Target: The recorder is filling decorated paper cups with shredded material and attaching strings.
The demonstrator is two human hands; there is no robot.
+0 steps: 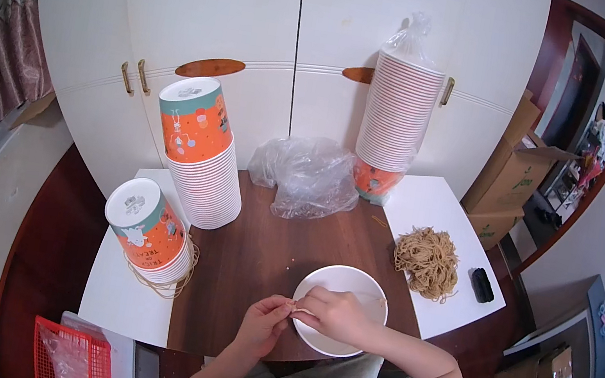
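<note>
A white paper bucket (346, 275) stands with its open mouth up near the table's front edge. My left hand (266, 326) is at its left rim, fingers closed in a pinch. Over the bucket's mouth reaches my right hand (334, 317), also pinched, its fingertips meeting those of the left. Whatever small thing lies between the fingertips is too small to make out. To the right lies a tangled heap of tan cords (427, 262). A short upside-down stack of orange and green paper buckets (153, 233) at the left has similar tan cords (185, 281) looped around it.
Behind the short stack rises a taller bucket stack (203, 165). A bagged bucket stack (400, 113) stands at the back right, beside a crumpled clear plastic bag (308, 178). A black object (483, 286) lies on the table's white right part. A red basket (71, 358) sits at lower left.
</note>
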